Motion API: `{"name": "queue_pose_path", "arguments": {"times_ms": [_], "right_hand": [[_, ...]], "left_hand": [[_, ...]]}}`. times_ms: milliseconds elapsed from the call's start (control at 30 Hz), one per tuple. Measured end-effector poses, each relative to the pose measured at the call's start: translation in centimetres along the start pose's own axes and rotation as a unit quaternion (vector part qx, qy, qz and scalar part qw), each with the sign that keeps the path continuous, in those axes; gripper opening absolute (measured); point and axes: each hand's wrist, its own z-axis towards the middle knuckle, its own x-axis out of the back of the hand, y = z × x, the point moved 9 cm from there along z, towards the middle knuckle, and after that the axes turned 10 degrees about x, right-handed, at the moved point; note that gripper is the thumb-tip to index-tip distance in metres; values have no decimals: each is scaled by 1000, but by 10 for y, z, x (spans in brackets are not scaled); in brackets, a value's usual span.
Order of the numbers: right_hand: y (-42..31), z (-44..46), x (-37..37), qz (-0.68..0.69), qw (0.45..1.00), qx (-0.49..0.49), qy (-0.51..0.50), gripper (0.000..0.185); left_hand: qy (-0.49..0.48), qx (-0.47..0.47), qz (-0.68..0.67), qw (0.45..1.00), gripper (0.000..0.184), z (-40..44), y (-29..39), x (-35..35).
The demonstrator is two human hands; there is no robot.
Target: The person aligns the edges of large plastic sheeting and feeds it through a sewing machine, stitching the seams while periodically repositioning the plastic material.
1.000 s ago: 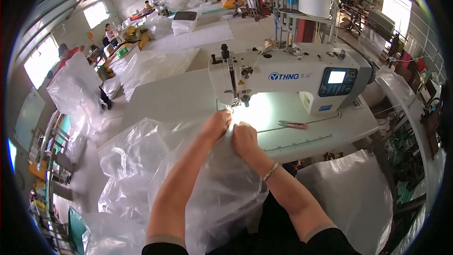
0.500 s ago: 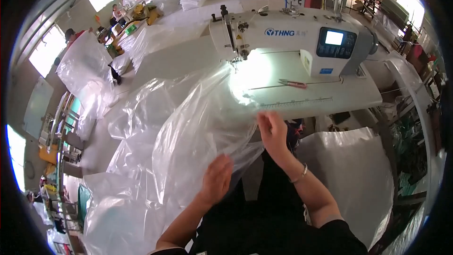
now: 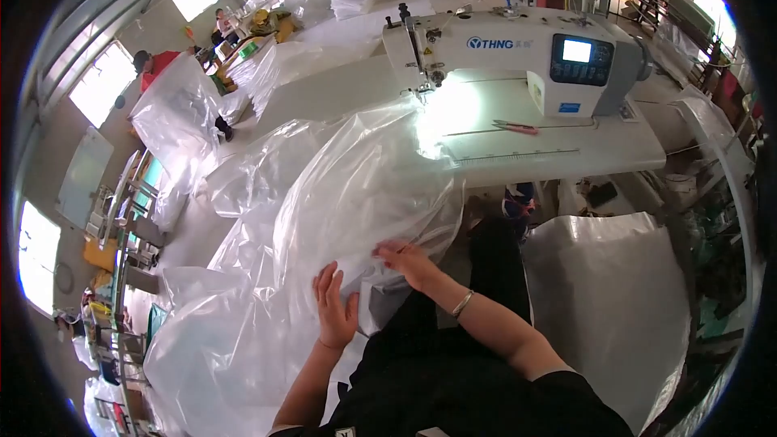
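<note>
Sewing machine [image 3: 506, 53], lettered "YTHNG", on a worktop [image 3: 623, 144]; adjacent characters illegible. Plastic sheet [image 3: 356, 174] drapes from the needle end. Left hand [image 3: 336, 309]: fingers up, thumb apart, at the sheet. Right hand [image 3: 411, 265]: angled inward over it; whether pinching cannot be told.

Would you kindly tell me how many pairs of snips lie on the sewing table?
1: the pink-handled snips, in front of the sewing machine. Plastic sheeting may hide others.
</note>
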Motion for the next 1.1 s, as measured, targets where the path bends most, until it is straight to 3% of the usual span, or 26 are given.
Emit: {"name": "queue_pose_path", "arguments": {"times_ms": [33,100,200,300,367,400,433,467,500,567,633,667,733,767,833,867,900,933,967,1000,1067,1100], "right_hand": [[11,-2,-14,-33,998,-7,-56,23],[12,-8,-22,-42,999,-16,-10,19],[12,-36,-57,-147,969,-20,-195,22],[-28,-85,-66,-90,976,-17,-199,23],[-34,-109,-60,-80,969,-34,-230,23],[-31,-123,-62,-65,962,-53,-260,23],[-29,-132,-65,-64,963,-51,-256,23],[-24,-141,-74,-107,951,-50,-284,23],[-17,-147,-80,-152,936,-48,-313,24],[-9,-144,-76,-147,943,-49,-294,23],[-25,-142,-78,-368,876,37,-309,22],[-21,-143,-77,-367,877,36,-308,22],[-43,-141,-82,-346,871,203,-284,21],[-51,-138,-77,-348,870,206,-281,21],[-54,-126,-45,-448,861,102,-217,21],[-28,-107,14,-370,925,71,-37,29],[-38,-104,46,-421,901,5,100,34],[-31,-100,66,-386,908,-23,161,32],[-28,-98,79,-348,909,-50,223,30],[-27,-95,79,-346,910,-46,225,30],[-8,-84,53,-167,977,-63,114,28],[-9,-89,50,-168,977,-60,113,28]], "left_hand": [[0,0,2,1000,49,0,-5,6],[9,-11,20,1000,52,9,-6,18],[-46,4,92,995,49,24,-20,37],[-94,65,110,987,39,24,-64,50],[-332,198,2,922,32,-22,-126,1],[-368,143,49,918,29,-34,-107,-14],[-423,12,68,904,26,-49,-83,-25],[-435,84,84,892,24,-41,-76,-30],[-443,156,101,877,22,-29,-61,-33],[-141,134,-55,979,21,20,1,-3],[-184,185,-212,942,23,24,48,-23],[-185,186,-213,941,23,25,54,-33],[-201,80,-42,975,23,29,66,-54],[-201,76,-44,976,23,31,59,-60],[-230,10,-11,973,26,24,53,-66],[-229,7,-10,973,26,25,56,-64],[-239,72,-62,966,26,26,52,-60],[-247,134,-113,953,27,26,46,-61],[-247,130,-112,954,27,26,48,-62],[-238,136,-134,952,27,27,49,-64],[-228,139,-158,951,27,27,53,-65],[-222,128,-178,950,27,27,57,-64]]}}
